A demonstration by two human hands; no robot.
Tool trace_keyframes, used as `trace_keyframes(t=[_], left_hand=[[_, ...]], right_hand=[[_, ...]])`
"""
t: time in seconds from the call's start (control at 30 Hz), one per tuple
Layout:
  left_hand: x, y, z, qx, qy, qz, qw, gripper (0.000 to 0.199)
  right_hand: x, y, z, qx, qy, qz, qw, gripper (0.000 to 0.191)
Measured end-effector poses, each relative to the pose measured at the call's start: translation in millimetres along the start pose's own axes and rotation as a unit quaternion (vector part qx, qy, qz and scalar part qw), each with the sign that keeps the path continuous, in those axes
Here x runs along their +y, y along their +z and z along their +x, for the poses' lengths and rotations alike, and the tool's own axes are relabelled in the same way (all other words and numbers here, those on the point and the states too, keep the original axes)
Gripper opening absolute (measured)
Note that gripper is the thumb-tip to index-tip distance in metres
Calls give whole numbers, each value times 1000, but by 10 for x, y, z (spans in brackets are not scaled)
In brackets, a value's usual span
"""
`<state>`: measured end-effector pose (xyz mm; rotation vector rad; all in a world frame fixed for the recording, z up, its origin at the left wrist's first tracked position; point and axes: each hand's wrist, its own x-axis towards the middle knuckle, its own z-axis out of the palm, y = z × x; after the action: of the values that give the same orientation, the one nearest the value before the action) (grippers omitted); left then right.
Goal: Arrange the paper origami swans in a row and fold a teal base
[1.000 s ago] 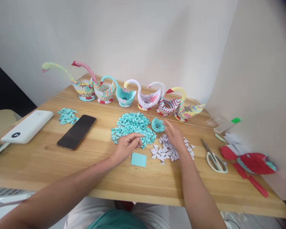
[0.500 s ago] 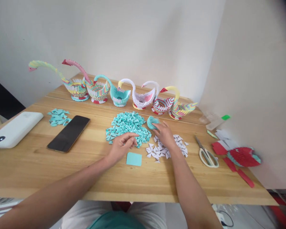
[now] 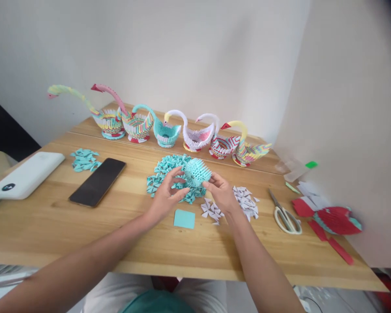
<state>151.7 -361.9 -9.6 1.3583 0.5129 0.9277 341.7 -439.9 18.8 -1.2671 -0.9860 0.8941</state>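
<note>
A round turquoise piece of folded-paper modules [image 3: 198,170] is held up over the pile by my right hand [image 3: 222,191], its thumb and fingers pinching the piece's right edge. My left hand [image 3: 170,191] is just left of it, fingers and thumb apart, with nothing in its grasp. Beneath both lies a heap of turquoise folded-paper triangles [image 3: 159,171]. White paper triangles [image 3: 246,201] are scattered under and beside my right wrist. A flat turquoise paper rectangle [image 3: 184,219] lies in front of the heap.
Several folded-paper swans [image 3: 166,132] line the back of the table. To the left are a phone [image 3: 98,181], a white power bank [image 3: 28,176] and a small turquoise pile [image 3: 84,160]. Scissors [image 3: 285,215] and a red paper piece [image 3: 337,220] lie at right.
My right hand has lifted the round turquoise piece off the table, tipped it over and brought it left above the heap. My left hand has opened and moved toward it.
</note>
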Motion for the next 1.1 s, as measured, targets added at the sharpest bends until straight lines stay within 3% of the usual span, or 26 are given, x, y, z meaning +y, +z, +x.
trace_keyframes(t=[0.07,0.17,0.47,0.73,0.9,1.1], left_hand=[[10,-3,17,5,-11,-19,1000,83],[19,-17,40,-3,-12,-28,1000,82],[24,-25,35,2,-14,9,1000,77],[16,-28,9,13,23,53,998,74],[9,-34,5,37,42,55,997,77],[25,-42,-1,32,64,34,997,52]], right_hand=[[0,113,-46,-32,14,6,999,44],[17,204,-76,-59,12,-5,998,40],[47,188,-80,-56,15,-57,997,47],[38,164,-89,-40,21,-92,995,48],[43,167,-85,-63,22,-41,997,44],[27,154,-41,-41,26,51,998,52]])
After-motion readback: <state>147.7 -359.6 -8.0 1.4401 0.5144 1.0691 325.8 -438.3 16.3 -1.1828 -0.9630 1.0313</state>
